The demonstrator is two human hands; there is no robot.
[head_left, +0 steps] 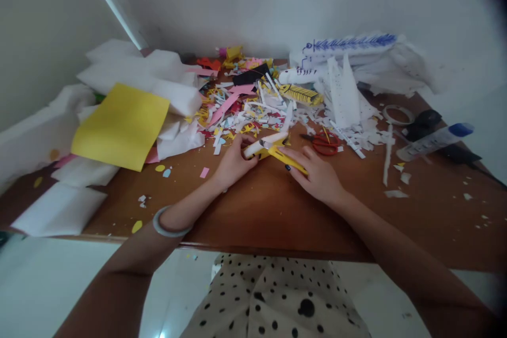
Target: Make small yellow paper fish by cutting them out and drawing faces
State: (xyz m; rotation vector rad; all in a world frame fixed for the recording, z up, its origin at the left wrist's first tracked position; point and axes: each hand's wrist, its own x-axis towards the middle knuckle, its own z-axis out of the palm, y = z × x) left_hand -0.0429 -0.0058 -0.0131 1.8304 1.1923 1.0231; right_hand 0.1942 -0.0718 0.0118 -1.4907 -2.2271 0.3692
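Above the middle of the table, my left hand (233,161) is closed around a white foam piece (253,149) with yellow along its lower side. My right hand (317,174) grips a yellow utility knife (288,160), thumb below and fingers on top. The knife's metal tip end points left and meets the foam piece; whether the blade is cutting into it I cannot tell. Just beyond my right hand lie red-handled scissors (325,143). Past both hands spreads a heap of paper scraps (253,111) in white, pink, yellow and red.
White foam blocks (158,71) and a yellow sheet (122,127) crowd the left side. At the back right are white foam sheets (343,92) and a blue-marked piece (352,42). A tape roll (398,114) and a blue-capped clear tube (431,142) lie right. The table's front edge (277,253) is near my body.
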